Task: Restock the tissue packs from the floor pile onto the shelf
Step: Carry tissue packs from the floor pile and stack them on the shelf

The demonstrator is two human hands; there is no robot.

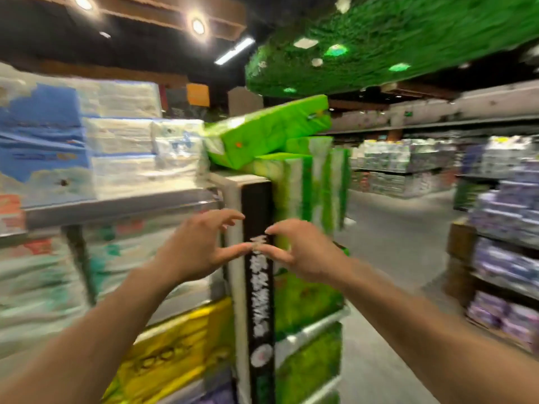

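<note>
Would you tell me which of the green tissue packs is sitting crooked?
The topmost green pack, which lies tilted with one end raised; the green packs below it stand upright.

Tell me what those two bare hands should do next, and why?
Probably reach up and press the tilted green pack flat. Both the left hand and the right hand hold nothing, fingers loose, below it. That pack lies slanted across the upright green packs at the shelf end, so it looks unsettled.

green tissue pack point(262, 129) lies tilted atop shelf point(122, 204).
</note>
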